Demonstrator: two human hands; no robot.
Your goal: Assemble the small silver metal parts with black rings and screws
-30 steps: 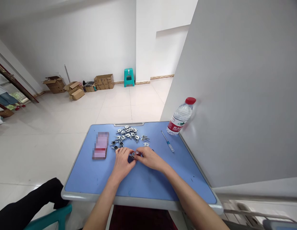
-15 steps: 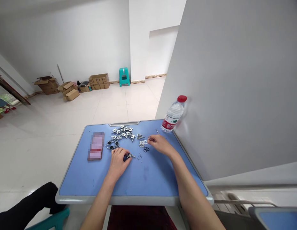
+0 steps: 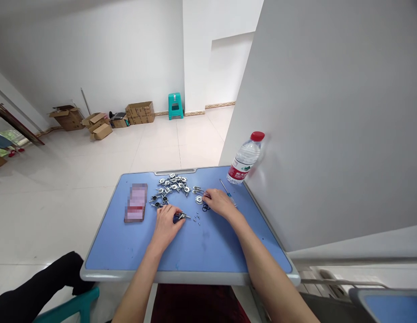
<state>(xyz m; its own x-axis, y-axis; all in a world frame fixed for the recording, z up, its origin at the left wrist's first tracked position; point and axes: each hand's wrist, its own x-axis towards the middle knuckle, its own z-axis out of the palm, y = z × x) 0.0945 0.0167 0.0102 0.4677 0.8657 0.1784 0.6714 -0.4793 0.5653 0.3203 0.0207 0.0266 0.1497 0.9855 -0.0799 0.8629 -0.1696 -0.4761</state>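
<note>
My left hand (image 3: pixel 167 220) rests on the blue tabletop (image 3: pixel 191 251), its fingers closed around a small metal part (image 3: pixel 182 216) with a dark blue body and a thin pin that points right. My right hand (image 3: pixel 217 201) is above the flat metal ring plates (image 3: pixel 199 200), fingertips pressed together. Whatever is between those fingertips is too small to make out. Just below them are several black rubber rings (image 3: pixel 206 207). Several tiny screws (image 3: pixel 196 219) lie between my hands. U-shaped metal pieces (image 3: pixel 196 189) lie just left of my right hand.
A pile of metal fittings (image 3: pixel 174 183) lies at the back, with black-centred ones (image 3: pixel 157 204) nearer. A blurred phone-like object (image 3: pixel 136 202) is at left. A screwdriver (image 3: pixel 226 188) lies beyond my right hand. A water bottle (image 3: pixel 245 159) stands by the grey panel (image 3: pixel 329 134).
My right hand has moved a little left onto the ring plates, uncovering more of the screwdriver behind it. My left hand keeps its hold on the metal part.
</note>
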